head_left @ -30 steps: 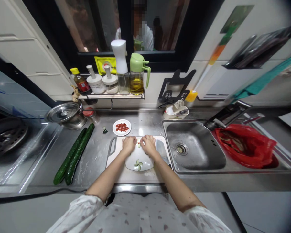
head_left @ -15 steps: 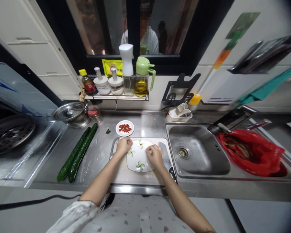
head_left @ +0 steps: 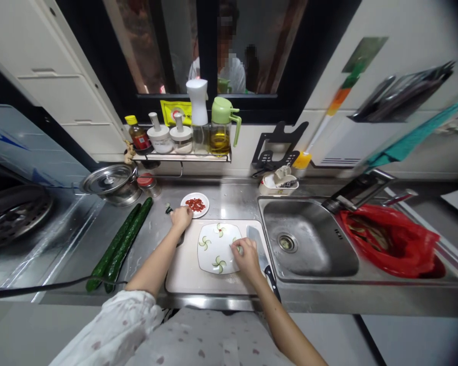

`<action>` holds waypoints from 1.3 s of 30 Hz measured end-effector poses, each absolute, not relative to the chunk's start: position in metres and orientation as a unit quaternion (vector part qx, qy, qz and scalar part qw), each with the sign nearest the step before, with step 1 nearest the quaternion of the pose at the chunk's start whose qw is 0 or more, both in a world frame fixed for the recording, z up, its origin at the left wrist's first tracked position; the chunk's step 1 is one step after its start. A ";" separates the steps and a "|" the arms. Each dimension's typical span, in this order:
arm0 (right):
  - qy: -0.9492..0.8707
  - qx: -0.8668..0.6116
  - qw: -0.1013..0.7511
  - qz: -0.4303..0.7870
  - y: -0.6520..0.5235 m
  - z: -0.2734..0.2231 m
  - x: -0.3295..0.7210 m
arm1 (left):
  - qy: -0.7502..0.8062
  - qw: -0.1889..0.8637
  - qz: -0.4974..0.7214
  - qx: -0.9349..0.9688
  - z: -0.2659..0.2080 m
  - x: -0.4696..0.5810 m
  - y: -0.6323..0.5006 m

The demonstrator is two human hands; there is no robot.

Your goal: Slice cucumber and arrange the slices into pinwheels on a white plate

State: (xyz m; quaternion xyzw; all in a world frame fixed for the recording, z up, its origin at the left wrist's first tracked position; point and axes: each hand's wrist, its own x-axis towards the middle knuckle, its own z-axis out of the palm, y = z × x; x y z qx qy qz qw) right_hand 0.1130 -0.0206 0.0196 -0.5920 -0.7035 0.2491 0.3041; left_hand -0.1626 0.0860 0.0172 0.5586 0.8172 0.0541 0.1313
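Note:
My left hand (head_left: 181, 217) is at the lower left rim of a small white dish (head_left: 203, 212) of red bits (head_left: 195, 204). Its fingers are curled together, and anything in them is hidden. Over the right side of a white plate (head_left: 209, 264) my right hand (head_left: 248, 255) pinches a pale green cucumber slice. Thin green-edged cucumber slices (head_left: 219, 263) lie on that plate in pinwheels; the top one has a red bit at its centre. The plate rests on a pale cutting board (head_left: 183, 277). A black-handled cleaver (head_left: 272, 282) lies along the board's right side, partly behind my right hand.
Two whole cucumbers (head_left: 127, 241) lie on the left of the steel counter, near a lidded pot (head_left: 112, 185) and a red-lidded jar (head_left: 148, 183). A sink (head_left: 313, 244) is at right, with a red bag (head_left: 393, 249) beyond. Seasoning bottles (head_left: 220, 132) stand on the shelf.
My left hand has moved left and away from the plate of slices, to the small dish of red bits. My right hand has stayed over the plate's right side, fingers still pinched.

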 end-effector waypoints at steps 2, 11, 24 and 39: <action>-0.701 -0.596 0.304 0.247 -0.023 0.020 0.116 | 0.816 0.127 0.041 0.562 0.015 -0.158 0.092; -0.696 -0.611 0.307 0.218 -0.035 0.018 0.132 | 0.831 0.138 0.023 0.539 0.007 -0.151 0.106; -0.691 -0.623 0.292 0.220 -0.040 0.016 0.138 | 0.848 0.168 0.104 0.492 0.014 -0.147 0.098; -0.707 -0.585 0.311 0.249 -0.028 0.031 0.121 | 0.648 0.410 0.447 0.460 0.036 -0.115 0.055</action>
